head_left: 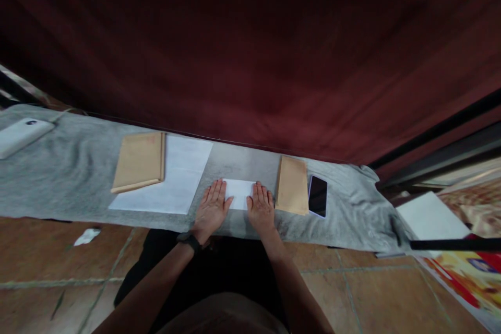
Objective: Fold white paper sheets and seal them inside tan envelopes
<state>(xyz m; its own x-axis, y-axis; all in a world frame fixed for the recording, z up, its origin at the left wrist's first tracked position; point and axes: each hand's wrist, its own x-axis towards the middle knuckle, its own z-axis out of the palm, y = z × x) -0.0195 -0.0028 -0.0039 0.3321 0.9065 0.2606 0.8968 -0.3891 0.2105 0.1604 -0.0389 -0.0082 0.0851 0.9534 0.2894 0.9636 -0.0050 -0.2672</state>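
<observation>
A small white piece of paper (239, 194), folded or cut to a rectangle, lies flat in front of me on a grey cloth. My left hand (213, 207) rests palm down on its left end, fingers stretched out and thumb apart. On the right end lies my right hand (261, 207), also flat with straight fingers. Close to the right hand is a pile of brown envelopes (292, 186). To the left of my left hand, large white sheets of paper (183, 167) lie partly under a thicker stack of brown envelopes (140, 159).
A dark-screened phone (318, 197) lies beside the right-hand envelopes. A white device with a cable (23, 134) sits at the far left of the cloth-covered bench (86, 167). Behind rises a dark red curtain (242, 62). A white board (432, 216) stands low at the right.
</observation>
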